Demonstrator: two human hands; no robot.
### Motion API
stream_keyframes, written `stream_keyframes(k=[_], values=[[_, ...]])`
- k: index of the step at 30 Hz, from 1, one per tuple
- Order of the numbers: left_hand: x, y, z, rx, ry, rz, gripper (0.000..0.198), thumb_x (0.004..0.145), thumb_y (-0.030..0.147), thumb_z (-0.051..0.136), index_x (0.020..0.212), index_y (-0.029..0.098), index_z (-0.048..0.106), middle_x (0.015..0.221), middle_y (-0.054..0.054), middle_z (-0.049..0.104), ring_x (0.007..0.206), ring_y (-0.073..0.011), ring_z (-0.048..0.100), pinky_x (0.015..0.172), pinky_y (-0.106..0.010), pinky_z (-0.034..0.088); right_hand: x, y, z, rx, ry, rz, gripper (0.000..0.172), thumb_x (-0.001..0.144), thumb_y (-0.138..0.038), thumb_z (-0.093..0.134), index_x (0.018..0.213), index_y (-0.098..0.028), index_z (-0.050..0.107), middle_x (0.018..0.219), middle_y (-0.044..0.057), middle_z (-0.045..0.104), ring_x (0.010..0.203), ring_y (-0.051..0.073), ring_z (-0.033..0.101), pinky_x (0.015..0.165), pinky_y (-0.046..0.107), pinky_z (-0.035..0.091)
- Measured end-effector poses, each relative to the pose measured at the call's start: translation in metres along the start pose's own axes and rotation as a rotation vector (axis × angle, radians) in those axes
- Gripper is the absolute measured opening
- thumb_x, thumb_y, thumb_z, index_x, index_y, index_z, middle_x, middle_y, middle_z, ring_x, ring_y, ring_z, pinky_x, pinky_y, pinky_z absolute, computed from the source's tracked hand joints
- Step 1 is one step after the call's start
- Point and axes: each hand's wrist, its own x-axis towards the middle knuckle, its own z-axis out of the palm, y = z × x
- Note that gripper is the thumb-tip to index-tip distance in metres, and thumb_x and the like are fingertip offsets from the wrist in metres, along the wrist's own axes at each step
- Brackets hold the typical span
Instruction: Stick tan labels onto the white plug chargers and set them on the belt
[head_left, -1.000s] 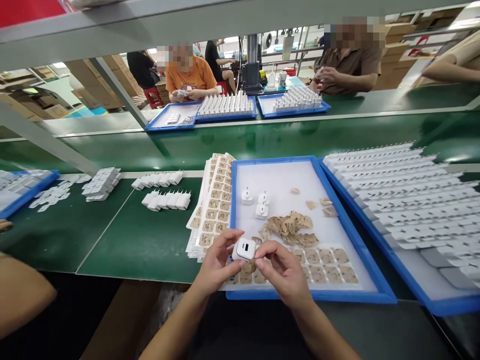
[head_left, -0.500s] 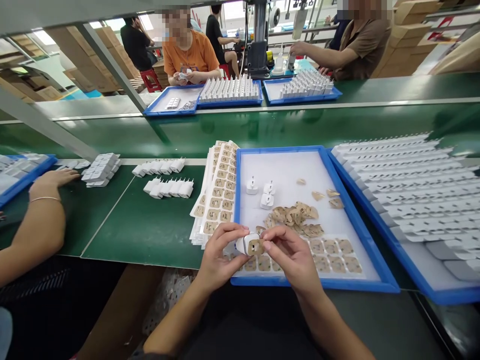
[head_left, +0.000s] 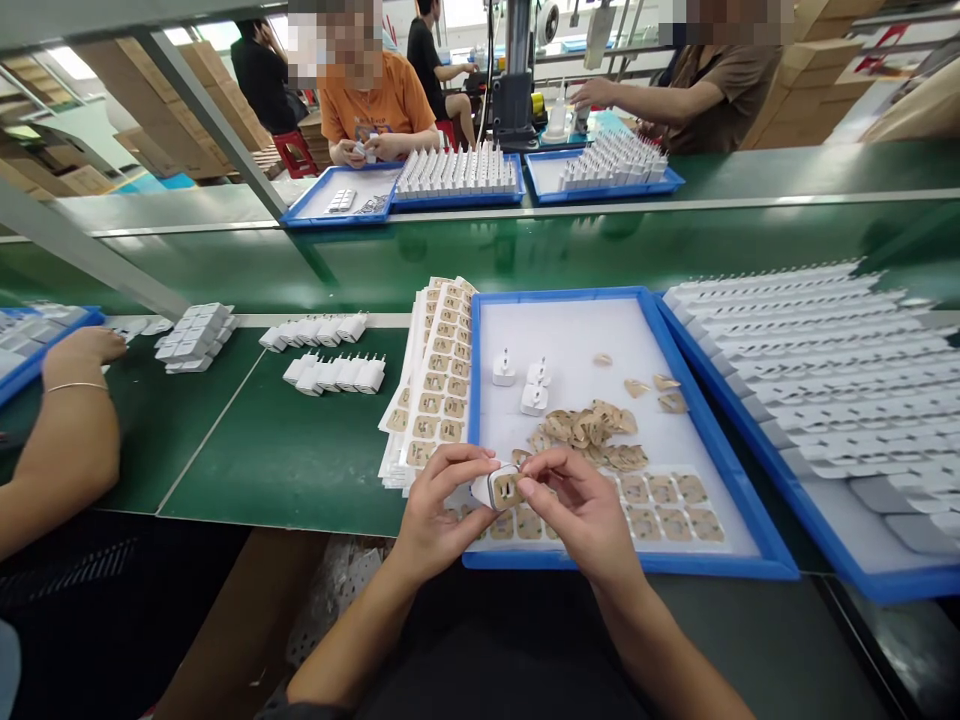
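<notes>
A white charger point(head_left: 484, 489) is held between the thumb and fingers of my left hand point(head_left: 442, 505), over the near left part of a blue-rimmed tray point(head_left: 630, 571). A tan sticker point(head_left: 506, 490) lies on its end face, around the port openings. My right hand point(head_left: 574, 505) has its thumb and forefinger pinched at the sticker's right edge. Under and beside my hands is a sheet of tan stickers point(head_left: 662, 488). Behind them sit a pile of tan pieces point(head_left: 589, 427) and three white chargers, one of them standing alone point(head_left: 504, 368).
Sticker sheets point(head_left: 431, 380) are stacked left of the tray. Two rows of chargers point(head_left: 337, 374) and a charger stack point(head_left: 195, 337) stand farther left, near another person's arm point(head_left: 75, 430). A full tray of chargers point(head_left: 817, 380) is at right. People sit across the green bench point(head_left: 600, 245).
The sticker now lies closer against the charger's end face, and the port openings show through it. At left, the other person's hand has moved left, away from the charger stack.
</notes>
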Motion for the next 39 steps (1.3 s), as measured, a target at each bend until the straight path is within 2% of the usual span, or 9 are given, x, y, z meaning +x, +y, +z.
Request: stream_keyframes(k=[13,15,17,19,24,29,31,35,39], values=[[0.001,0.004,-0.002,0.068,0.025,0.021,0.045,0.085,0.009,0.073,0.125,0.029,0.065,0.114,-0.006,0.063,0.111,-0.023,0.068,0.095,-0.037,0.059,0.004,-0.004,0.007,-0.149,0.024,-0.054,0.009,0.089,-0.03,0.072,0.085,-0.023,0.068,0.079,0.0,0.066,0.071,0.014,0.063,0.07,0.028,0.055],[0.0,0.003,-0.002,0.074,0.033,0.022,0.045,0.084,0.009,0.073,0.125,0.029,0.065,0.114,-0.007,0.063,0.111,-0.0235,0.068,0.094,-0.038,0.059,0.004,-0.003,0.007,-0.202,0.027,-0.06,0.007,0.089,-0.029,0.072,0.089,-0.023,0.068,0.08,0.0,0.065,0.072,0.014,0.062,0.071,0.029,0.055],[-0.001,0.001,-0.001,0.063,0.05,0.025,0.045,0.084,0.009,0.074,0.124,0.028,0.065,0.113,-0.006,0.063,0.111,-0.0236,0.068,0.094,-0.038,0.059,0.004,-0.001,0.008,-0.228,0.05,-0.059,0.015,0.088,-0.029,0.074,0.1,-0.025,0.067,0.083,0.0,0.063,0.073,0.014,0.061,0.069,0.028,0.055],[-0.003,-0.001,0.002,0.03,0.077,0.013,0.044,0.083,0.009,0.075,0.122,0.028,0.065,0.112,-0.006,0.063,0.11,-0.0239,0.068,0.095,-0.039,0.058,0.005,0.0,0.009,-0.188,0.033,-0.054,0.025,0.087,-0.03,0.075,0.109,-0.026,0.066,0.087,0.0,0.061,0.078,0.015,0.061,0.068,0.027,0.055],[-0.004,-0.005,0.005,-0.152,0.174,-0.041,0.046,0.08,0.009,0.078,0.12,0.027,0.064,0.112,-0.006,0.061,0.112,-0.0253,0.068,0.094,-0.041,0.059,0.004,0.005,0.014,0.091,-0.186,-0.021,0.03,0.089,-0.029,0.073,0.118,-0.029,0.069,0.107,0.006,0.06,0.098,0.019,0.06,0.076,0.03,0.06],[-0.004,-0.005,0.004,-0.16,0.183,0.017,0.046,0.079,0.008,0.079,0.118,0.027,0.063,0.111,-0.005,0.06,0.113,-0.0253,0.069,0.099,-0.045,0.059,0.001,0.009,0.014,0.221,-0.241,-0.008,0.032,0.089,-0.034,0.072,0.121,-0.03,0.069,0.113,0.007,0.057,0.101,0.021,0.059,0.079,0.032,0.06],[-0.004,-0.004,0.005,-0.124,0.19,0.049,0.043,0.08,0.01,0.078,0.117,0.027,0.063,0.11,-0.004,0.06,0.113,-0.025,0.069,0.099,-0.046,0.059,0.001,0.01,0.015,0.215,-0.213,-0.006,0.032,0.087,-0.035,0.075,0.118,-0.03,0.07,0.114,0.007,0.057,0.098,0.02,0.059,0.076,0.031,0.058],[-0.005,-0.004,0.011,-0.094,0.174,0.124,0.041,0.082,0.009,0.077,0.115,0.027,0.061,0.108,-0.004,0.061,0.113,-0.0237,0.069,0.099,-0.047,0.06,0.003,0.013,0.019,0.2,-0.051,-0.078,0.01,0.093,-0.033,0.067,0.097,-0.027,0.074,0.096,0.004,0.061,0.09,0.019,0.06,0.079,0.031,0.053],[-0.006,-0.004,0.012,-0.071,0.182,0.165,0.044,0.082,0.007,0.075,0.117,0.027,0.059,0.11,-0.004,0.06,0.114,-0.0233,0.068,0.101,-0.051,0.06,0.004,0.012,0.023,0.218,-0.044,-0.095,0.011,0.093,-0.033,0.066,0.094,-0.026,0.075,0.094,0.004,0.062,0.09,0.019,0.06,0.079,0.031,0.05]])
